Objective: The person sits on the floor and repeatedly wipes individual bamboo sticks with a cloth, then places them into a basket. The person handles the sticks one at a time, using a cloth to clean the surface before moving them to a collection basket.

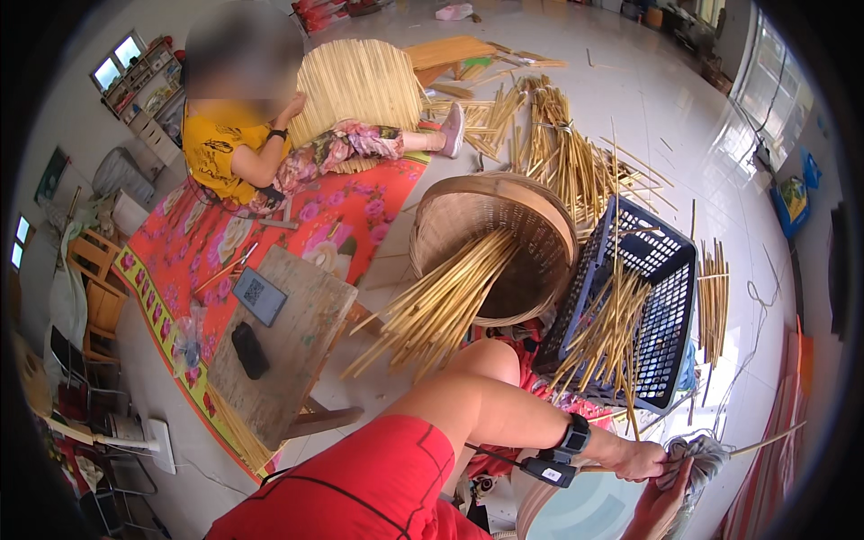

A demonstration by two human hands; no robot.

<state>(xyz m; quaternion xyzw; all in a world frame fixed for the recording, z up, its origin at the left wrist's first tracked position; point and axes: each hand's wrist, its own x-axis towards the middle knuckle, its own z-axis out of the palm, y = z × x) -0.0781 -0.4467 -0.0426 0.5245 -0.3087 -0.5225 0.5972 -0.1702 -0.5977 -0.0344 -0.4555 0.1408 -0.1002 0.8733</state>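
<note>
I watch the left hand (641,460) and right hand (662,504) clasping a bunched grey cloth (702,461); a thin stalk (769,438) juts rightward from it; the dark blue crate (681,297) stands nearby.

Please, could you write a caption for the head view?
Left hand and right hand meet at a grey cloth, thin stick protruding.

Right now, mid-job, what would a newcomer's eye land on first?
Probably the red floral mat at left, with a seated person in yellow on it. Next, the round woven basket near centre, sticks jutting from it. At lower right, the left hand and right hand meet at a bunched grey cloth.
</note>
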